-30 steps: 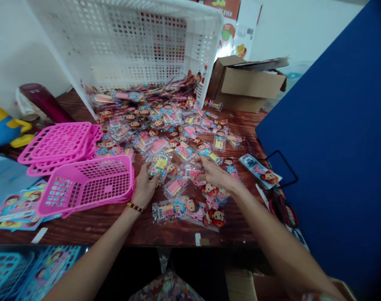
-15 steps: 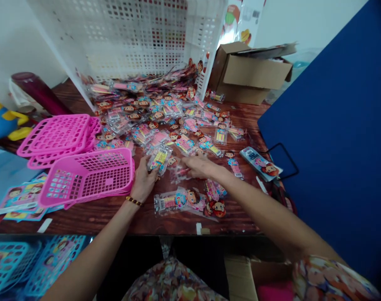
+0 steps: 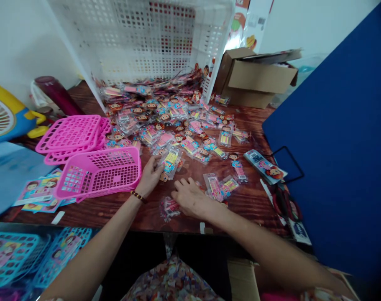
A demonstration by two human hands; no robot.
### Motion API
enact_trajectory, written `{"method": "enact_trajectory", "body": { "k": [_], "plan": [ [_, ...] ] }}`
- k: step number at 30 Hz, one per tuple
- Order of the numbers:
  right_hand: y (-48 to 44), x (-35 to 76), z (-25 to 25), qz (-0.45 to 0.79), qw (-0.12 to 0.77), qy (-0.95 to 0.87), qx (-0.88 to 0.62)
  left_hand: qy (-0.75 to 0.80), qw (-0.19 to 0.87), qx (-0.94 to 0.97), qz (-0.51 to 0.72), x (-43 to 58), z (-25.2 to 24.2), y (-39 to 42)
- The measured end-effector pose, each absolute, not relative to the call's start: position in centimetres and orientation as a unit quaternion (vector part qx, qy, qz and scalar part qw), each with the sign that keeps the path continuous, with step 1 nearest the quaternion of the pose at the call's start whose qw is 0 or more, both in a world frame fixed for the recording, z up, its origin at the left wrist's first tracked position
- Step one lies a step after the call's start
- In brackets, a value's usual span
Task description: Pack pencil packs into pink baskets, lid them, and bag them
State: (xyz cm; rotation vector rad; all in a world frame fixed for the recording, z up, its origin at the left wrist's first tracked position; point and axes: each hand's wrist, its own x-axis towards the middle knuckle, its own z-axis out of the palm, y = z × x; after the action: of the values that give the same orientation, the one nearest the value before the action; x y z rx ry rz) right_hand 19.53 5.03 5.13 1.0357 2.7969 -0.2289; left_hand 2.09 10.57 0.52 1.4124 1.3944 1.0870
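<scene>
The table (image 3: 93,211) is dark-stained wood with a visible grain and a slight sheen. The small packets (image 3: 170,159) are glossy clear plastic film. The pink baskets (image 3: 99,172) and white crate (image 3: 146,42) are smooth moulded plastic lattice. The box (image 3: 256,77) is matt brown cardboard.

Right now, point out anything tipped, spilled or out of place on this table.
The big white crate stands tipped on its side, and small packets have spilled from its mouth across the wooden table. The left hand and right hand rest on packets near the table's front edge.
</scene>
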Motion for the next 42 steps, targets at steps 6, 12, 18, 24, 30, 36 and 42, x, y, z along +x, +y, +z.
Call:
{"method": "enact_trajectory", "body": {
  "k": [6, 12, 18, 24, 30, 36, 42],
  "plan": [
    [6.1, 22.6, 8.4, -0.167, 0.017, 0.926, 0.337, 0.519, 0.489, 0.564, 0.416, 2.4, 1.8, 10.6],
    [8.1, 25.5, 8.5, -0.416, -0.247, 0.706, 0.516, 0.519, 0.489, 0.519, 0.471, 4.4, 2.5, 10.1],
    [8.6, 25.0, 5.9, -0.641, -0.48, 0.362, 0.477, 0.488, 0.499, 0.525, 0.488, 9.4, 2.9, 8.1],
    [8.5, 27.8, 6.9, -0.638, -0.461, 0.375, 0.49, 0.466, 0.464, 0.638, 0.4, 10.8, 2.6, 7.6],
    [5.2, 32.1, 6.8, -0.573, -0.307, 0.517, 0.557, 0.507, 0.324, 0.758, 0.253, 6.7, 0.5, 5.3],
    [5.0, 30.0, 5.2, -0.5, -0.146, 0.66, 0.54, 0.542, 0.217, 0.796, 0.16, 4.9, -0.6, 4.5],
    [5.5, 27.8, 5.4, -0.41, -0.024, 0.728, 0.549, 0.511, 0.203, 0.825, 0.134, 5.6, -1.1, 4.7]
  ]
}}
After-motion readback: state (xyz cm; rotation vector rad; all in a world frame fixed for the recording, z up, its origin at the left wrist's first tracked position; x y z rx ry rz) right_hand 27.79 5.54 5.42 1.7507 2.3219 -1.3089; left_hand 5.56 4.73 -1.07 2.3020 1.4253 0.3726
